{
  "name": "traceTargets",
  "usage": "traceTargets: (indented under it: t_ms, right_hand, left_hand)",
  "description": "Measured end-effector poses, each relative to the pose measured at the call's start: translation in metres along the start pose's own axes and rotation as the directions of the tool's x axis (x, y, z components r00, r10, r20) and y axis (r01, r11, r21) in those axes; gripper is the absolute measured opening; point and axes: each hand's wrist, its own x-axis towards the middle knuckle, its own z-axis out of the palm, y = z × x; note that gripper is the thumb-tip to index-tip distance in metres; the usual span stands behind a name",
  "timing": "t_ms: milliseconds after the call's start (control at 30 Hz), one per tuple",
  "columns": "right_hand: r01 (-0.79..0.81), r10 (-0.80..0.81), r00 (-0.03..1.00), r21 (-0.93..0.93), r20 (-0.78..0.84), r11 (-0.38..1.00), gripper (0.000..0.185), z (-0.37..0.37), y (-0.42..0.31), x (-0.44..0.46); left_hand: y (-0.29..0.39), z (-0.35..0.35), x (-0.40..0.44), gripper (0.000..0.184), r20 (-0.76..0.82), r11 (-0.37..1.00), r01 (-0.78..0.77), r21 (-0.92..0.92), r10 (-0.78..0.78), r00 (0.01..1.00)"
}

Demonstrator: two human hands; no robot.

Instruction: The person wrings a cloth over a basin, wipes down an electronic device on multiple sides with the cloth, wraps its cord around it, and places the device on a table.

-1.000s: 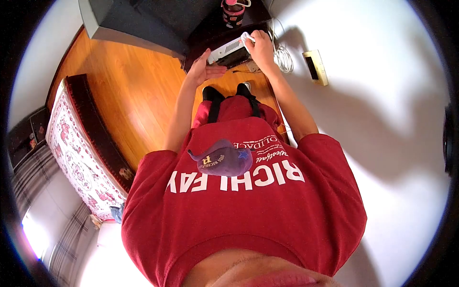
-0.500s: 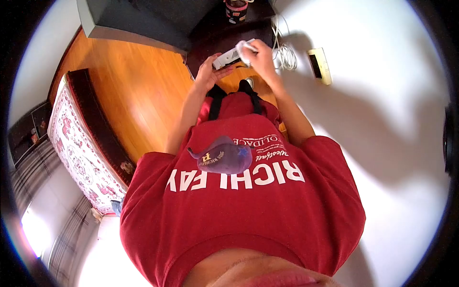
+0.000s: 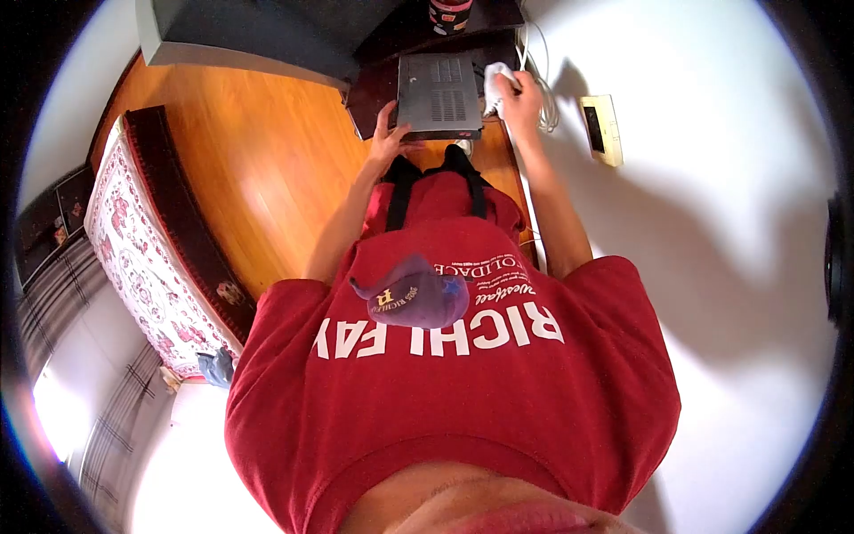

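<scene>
A flat dark grey set-top box [image 3: 438, 93] with rows of vent slots on its top is held over the dark cabinet. My left hand [image 3: 388, 138] grips its near left corner, thumb at the side and fingers partly hidden beneath. Just right of the box, my right hand [image 3: 523, 102] is closed on a crumpled white cloth [image 3: 497, 84]. The cloth is beside the box's right edge; whether it touches the box I cannot tell.
A dark wood cabinet [image 3: 372, 102] stands ahead, with a large dark grey screen-like panel [image 3: 267, 31] at upper left and a dark, pink-banded container [image 3: 449, 16] behind. White cables [image 3: 549, 111] hang at right. A cream wall panel [image 3: 602, 131] is farther right.
The box has been turned from its narrow side to show its vented top. My right hand with the cloth has moved right, off the box's front to beside it.
</scene>
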Motion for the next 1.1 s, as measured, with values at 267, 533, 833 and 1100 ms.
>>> traceTargets:
  t_ms: [267, 533, 833, 1100]
  right_hand:
    - [0.260, -0.153, 0.811, -0.114, 0.564, 0.959, 0.022, 0.078, 0.023, -0.008]
    - [0.611, -0.431, 0.467, 0.070, 0.772, 0.788, 0.033, 0.103, 0.037, -0.055]
    - [0.416, -0.167, 0.715, -0.221, 0.679, 0.882, 0.044, 0.122, 0.066, 0.004]
    - [0.579, -0.367, 0.399, 0.080, 0.840, 0.812, 0.051, 0.122, 0.062, -0.029]
  left_hand:
    - [-0.046, -0.030, 0.036, 0.053, -0.245, 0.999, 0.048, 0.011, -0.044, 0.968]
    - [-0.083, -0.043, 0.049, 0.045, -0.372, 0.994, 0.043, 0.101, -0.003, 0.928]
    - [-0.082, -0.035, 0.048, 0.039, -0.487, 0.998, 0.040, 0.039, -0.016, 0.874]
    - [-0.096, -0.046, 0.049, 0.039, -0.487, 0.998, 0.058, 0.026, -0.038, 0.873]
